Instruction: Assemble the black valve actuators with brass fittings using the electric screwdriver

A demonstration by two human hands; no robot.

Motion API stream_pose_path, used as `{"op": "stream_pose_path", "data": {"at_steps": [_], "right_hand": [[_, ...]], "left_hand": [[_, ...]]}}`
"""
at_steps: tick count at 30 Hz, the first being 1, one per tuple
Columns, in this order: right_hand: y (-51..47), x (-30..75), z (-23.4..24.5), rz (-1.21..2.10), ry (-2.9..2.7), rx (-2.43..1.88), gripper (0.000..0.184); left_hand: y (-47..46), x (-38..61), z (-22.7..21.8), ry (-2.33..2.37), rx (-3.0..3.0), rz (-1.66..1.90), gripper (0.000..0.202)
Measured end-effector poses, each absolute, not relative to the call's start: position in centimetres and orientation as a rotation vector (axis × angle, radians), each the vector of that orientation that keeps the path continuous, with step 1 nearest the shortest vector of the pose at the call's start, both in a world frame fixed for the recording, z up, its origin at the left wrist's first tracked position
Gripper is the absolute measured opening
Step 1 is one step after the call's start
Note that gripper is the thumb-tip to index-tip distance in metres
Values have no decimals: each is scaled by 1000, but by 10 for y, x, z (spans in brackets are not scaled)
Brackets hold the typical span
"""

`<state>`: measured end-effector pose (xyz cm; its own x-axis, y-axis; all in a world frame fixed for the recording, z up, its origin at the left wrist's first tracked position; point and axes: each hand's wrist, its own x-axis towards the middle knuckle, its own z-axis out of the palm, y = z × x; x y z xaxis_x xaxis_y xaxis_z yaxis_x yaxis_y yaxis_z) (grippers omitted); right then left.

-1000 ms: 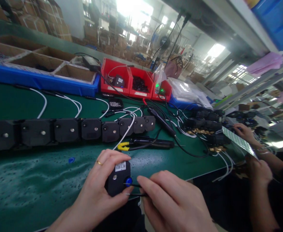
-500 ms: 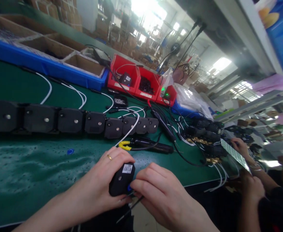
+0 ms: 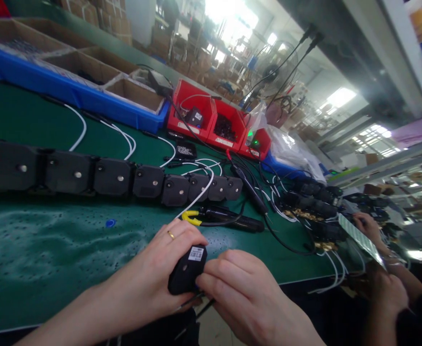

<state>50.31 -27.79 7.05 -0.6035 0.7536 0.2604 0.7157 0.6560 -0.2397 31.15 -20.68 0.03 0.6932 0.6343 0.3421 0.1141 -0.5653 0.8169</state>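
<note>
My left hand, with a ring on one finger, is wrapped round a small black boxy device. A white printed label faces up on its top end, and a round metal spot shows on its face. My right hand is closed, its fingertips pressed together against the device's right edge. What they pinch is hidden, though a trace of blue shows there. Below the fingers runs a thin dark cable, partly covered by the hands. Both hands are over the table's front edge.
A row of similar black devices spans the green mat. Behind are a blue divided tray and red bins. A black tool with a yellow hook and a pen-shaped tool lie nearby. A co-worker's hands are at right.
The view has shifted slightly, so the scene sits a little further right. The blue piece at my right fingertips is now almost hidden. My left hand keeps its hold on the device.
</note>
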Motion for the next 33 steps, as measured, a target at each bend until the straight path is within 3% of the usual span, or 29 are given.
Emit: {"op": "stream_pose_path", "data": {"at_steps": [9,16,28,33], "right_hand": [[-278,504,69,124,-2582,-1194,31],[-276,501,71,73,-2542,-1161,37],[-279,504,67,166,-2557,-1162,31],[-277,502,70,47,-2559,-1148,41]], "left_hand": [[-206,311,2,589,2060,819,51],[-207,311,2,578,2079,814,58],[-207,313,2,562,2059,794,57],[-206,312,1,566,2034,782,56]]}}
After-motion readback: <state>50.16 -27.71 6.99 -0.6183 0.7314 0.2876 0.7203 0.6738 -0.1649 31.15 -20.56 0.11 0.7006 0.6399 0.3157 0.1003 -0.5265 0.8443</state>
